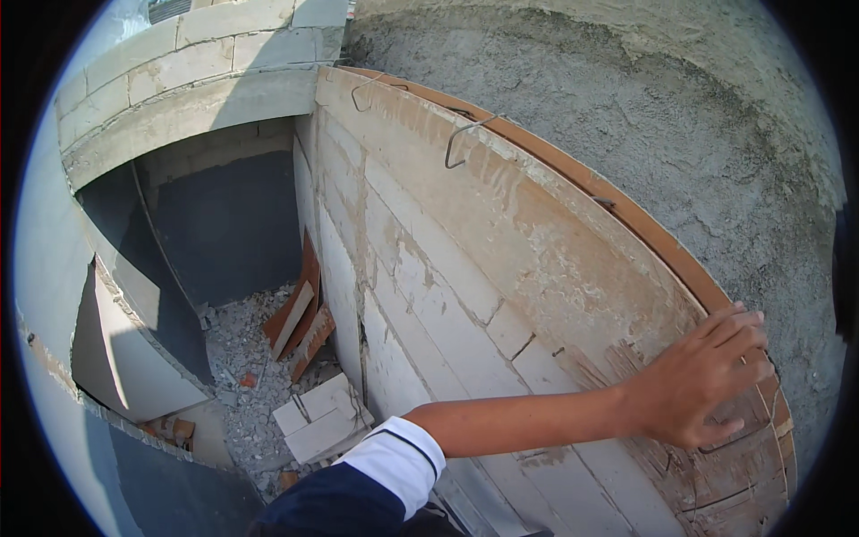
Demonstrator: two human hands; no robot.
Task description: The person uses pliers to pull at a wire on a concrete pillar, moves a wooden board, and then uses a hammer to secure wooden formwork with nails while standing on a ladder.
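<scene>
My left hand (702, 376) reaches across to the right, at the top edge of a wall lined with wooden boards. The back of the hand shows; its fingers are spread and slightly bent, with the thumb apart on the near side. Beneath and beside it are a brown wooden board (617, 199) along the wall's far side and a rough, splintered plank face (716, 474). Contact between the fingertips and the board cannot be made out clearly. The hand holds no loose object. My right hand is out of view.
Bent steel wire hooks (461, 143) stick out of the block wall (429, 277). A rough grey cement wall (680, 116) rises behind. Far below on the left lie rubble (237, 358), brown board scraps (300, 313) and pale blocks (322, 416). A concrete beam (197, 112) spans a dark opening.
</scene>
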